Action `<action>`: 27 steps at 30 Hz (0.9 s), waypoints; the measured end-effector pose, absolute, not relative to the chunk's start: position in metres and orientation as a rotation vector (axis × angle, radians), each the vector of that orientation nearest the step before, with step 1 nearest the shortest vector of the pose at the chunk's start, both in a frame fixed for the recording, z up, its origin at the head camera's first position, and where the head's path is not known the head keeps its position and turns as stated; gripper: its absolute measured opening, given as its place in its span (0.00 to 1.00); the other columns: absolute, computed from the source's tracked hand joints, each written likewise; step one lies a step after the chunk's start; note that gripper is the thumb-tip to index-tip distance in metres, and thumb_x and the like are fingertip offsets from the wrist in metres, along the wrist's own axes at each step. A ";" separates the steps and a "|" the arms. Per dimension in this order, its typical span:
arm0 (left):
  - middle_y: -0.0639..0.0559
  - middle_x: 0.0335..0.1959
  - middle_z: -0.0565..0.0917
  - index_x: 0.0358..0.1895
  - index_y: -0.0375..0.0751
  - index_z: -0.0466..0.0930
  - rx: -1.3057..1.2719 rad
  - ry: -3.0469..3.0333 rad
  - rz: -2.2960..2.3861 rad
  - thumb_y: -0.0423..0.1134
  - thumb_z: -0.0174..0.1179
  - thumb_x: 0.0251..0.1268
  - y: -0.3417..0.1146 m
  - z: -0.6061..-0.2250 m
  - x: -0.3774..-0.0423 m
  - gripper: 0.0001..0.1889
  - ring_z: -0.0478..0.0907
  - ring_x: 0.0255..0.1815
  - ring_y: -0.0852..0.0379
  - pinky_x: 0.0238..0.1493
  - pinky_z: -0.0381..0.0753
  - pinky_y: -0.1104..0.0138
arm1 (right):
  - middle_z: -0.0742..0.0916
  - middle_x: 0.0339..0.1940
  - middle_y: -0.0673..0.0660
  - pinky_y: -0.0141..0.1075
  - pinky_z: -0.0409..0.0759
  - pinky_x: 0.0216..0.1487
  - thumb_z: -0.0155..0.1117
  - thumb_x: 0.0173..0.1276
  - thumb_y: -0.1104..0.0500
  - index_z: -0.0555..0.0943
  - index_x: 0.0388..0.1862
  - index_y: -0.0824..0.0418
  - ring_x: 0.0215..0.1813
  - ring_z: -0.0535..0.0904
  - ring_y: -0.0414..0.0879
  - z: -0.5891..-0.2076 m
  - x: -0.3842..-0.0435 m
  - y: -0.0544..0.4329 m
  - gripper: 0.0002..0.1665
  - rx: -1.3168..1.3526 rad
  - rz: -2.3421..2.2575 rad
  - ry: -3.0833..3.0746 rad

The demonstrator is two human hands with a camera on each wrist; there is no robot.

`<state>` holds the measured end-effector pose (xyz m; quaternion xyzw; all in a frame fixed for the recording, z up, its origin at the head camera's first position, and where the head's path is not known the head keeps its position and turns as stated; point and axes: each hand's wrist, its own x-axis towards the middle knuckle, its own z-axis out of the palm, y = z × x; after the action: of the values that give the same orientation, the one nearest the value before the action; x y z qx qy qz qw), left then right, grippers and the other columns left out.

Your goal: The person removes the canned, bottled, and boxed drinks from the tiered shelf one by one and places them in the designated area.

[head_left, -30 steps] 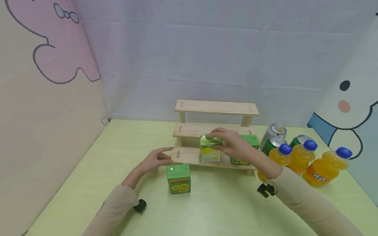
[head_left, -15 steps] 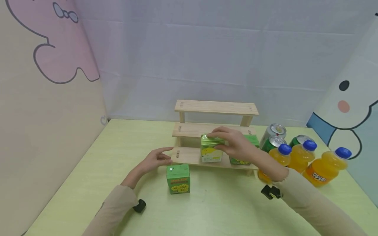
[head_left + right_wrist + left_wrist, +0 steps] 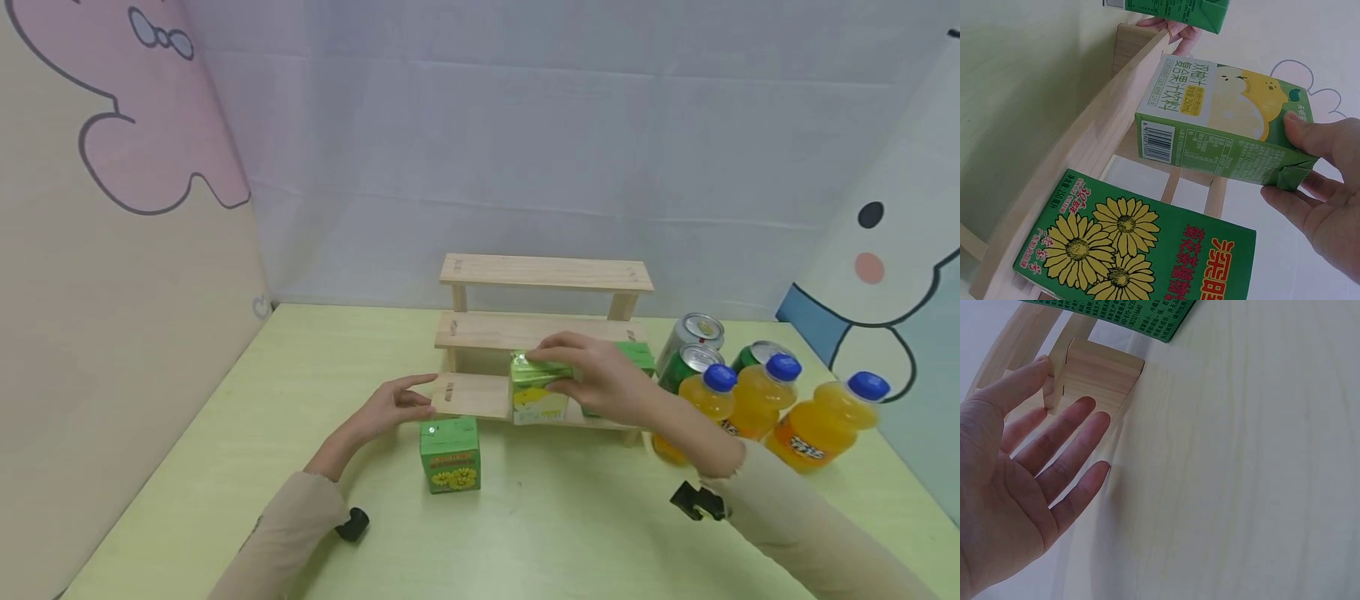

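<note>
My right hand (image 3: 607, 379) pinches the top of a light-green and white juice carton (image 3: 540, 404) with a yellow fruit picture. The carton is at the front of the wooden rack's lowest shelf (image 3: 474, 393); whether its base touches the wood is unclear. Beside it, partly behind my right hand, a green chrysanthemum tea carton (image 3: 1122, 250) stands on that shelf. My left hand (image 3: 390, 411) is at the shelf's left end, its fingers (image 3: 1063, 464) extended and loosely spread, the thumb at the wood. Another green tea carton (image 3: 452, 467) stands on the table before the rack.
The rack's middle shelf (image 3: 525, 331) and top shelf (image 3: 547, 272) rise behind. Right of the rack stand several drinks: orange bottles (image 3: 821, 429) with blue caps, a silver can (image 3: 692, 340) and green cans (image 3: 690, 367). A pale curtain (image 3: 525, 150) closes off the back.
My right hand has brought the juice carton slightly to the right and towards me, to the shelf's front edge. The left hand stays at the shelf end.
</note>
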<state>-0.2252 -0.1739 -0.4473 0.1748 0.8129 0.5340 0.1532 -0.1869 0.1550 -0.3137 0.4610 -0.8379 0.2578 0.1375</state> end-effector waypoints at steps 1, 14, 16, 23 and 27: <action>0.38 0.47 0.80 0.66 0.42 0.61 0.501 2.334 1.530 0.44 0.61 0.58 -0.174 -0.447 -0.225 0.33 0.77 0.50 0.46 0.54 0.68 0.48 | 0.81 0.45 0.59 0.31 0.79 0.37 0.70 0.49 0.70 0.78 0.50 0.64 0.42 0.80 0.47 -0.313 -0.185 0.155 0.26 1.331 0.747 -2.429; 0.38 0.47 0.80 0.66 0.43 0.61 0.499 2.329 1.541 0.44 0.61 0.58 -0.174 -0.447 -0.225 0.32 0.78 0.48 0.48 0.56 0.65 0.46 | 0.82 0.44 0.59 0.34 0.79 0.36 0.72 0.46 0.69 0.79 0.49 0.64 0.41 0.80 0.47 -0.322 -0.172 0.161 0.27 1.309 0.739 -2.388; 0.38 0.46 0.80 0.66 0.43 0.61 0.500 2.331 1.538 0.44 0.61 0.58 -0.174 -0.447 -0.225 0.32 0.78 0.48 0.48 0.56 0.66 0.46 | 0.82 0.44 0.58 0.32 0.79 0.35 0.72 0.46 0.70 0.79 0.49 0.64 0.39 0.80 0.46 -0.325 -0.170 0.162 0.27 1.315 0.753 -2.374; 0.38 0.46 0.81 0.66 0.42 0.62 0.501 2.342 1.525 0.43 0.61 0.58 -0.174 -0.447 -0.226 0.32 0.79 0.47 0.49 0.56 0.65 0.45 | 0.81 0.45 0.57 0.29 0.78 0.34 0.71 0.47 0.71 0.79 0.50 0.63 0.39 0.79 0.44 -0.333 -0.162 0.164 0.27 1.290 0.833 -2.409; 0.38 0.46 0.81 0.66 0.41 0.62 0.514 2.362 1.506 0.43 0.61 0.59 -0.174 -0.446 -0.225 0.32 0.79 0.47 0.48 0.56 0.65 0.45 | 0.81 0.45 0.56 0.29 0.78 0.34 0.69 0.49 0.70 0.79 0.49 0.62 0.40 0.79 0.44 -0.339 -0.158 0.165 0.25 1.279 0.878 -2.427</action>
<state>-0.2254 -0.1739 -0.4455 0.1786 0.8204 0.5231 0.1464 -0.1581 0.1649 -0.3385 0.4402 -0.8354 0.3023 0.1300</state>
